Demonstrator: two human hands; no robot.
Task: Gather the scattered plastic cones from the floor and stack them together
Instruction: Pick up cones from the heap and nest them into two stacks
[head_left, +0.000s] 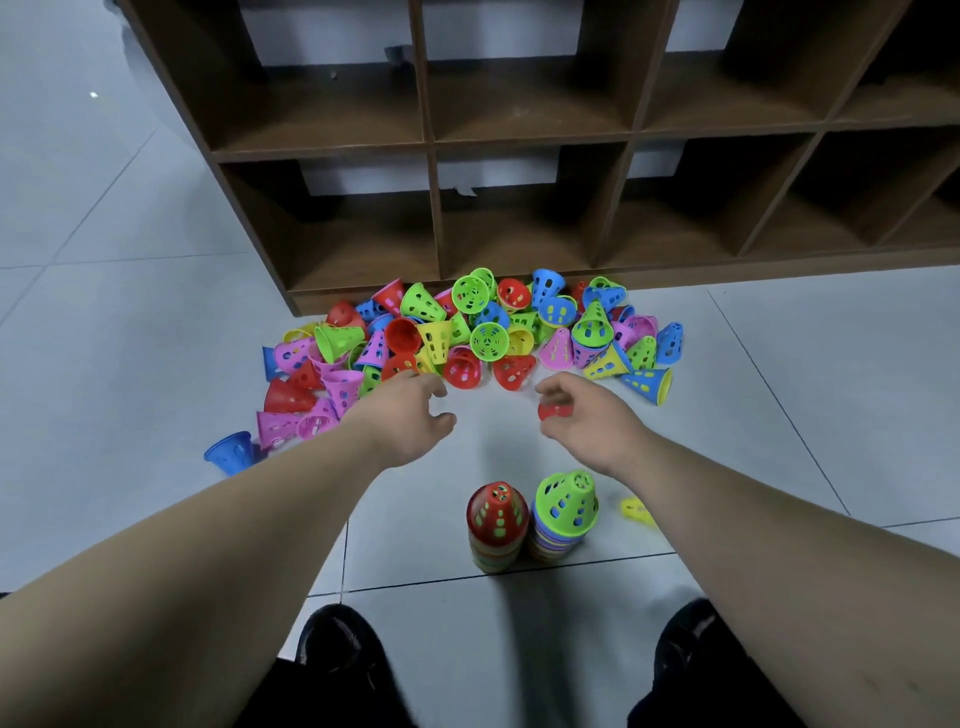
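Apparently right hand pinches a red cone; left hand hovers, fingers relaxed.

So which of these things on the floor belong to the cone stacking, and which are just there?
Part of the job: the loose cone pile, the red cone held in the right hand, the empty left hand, the red-topped stack, the green-topped stack, the stray blue cone, the yellow cone.
Just there: the wooden shelf unit, the tiled floor.
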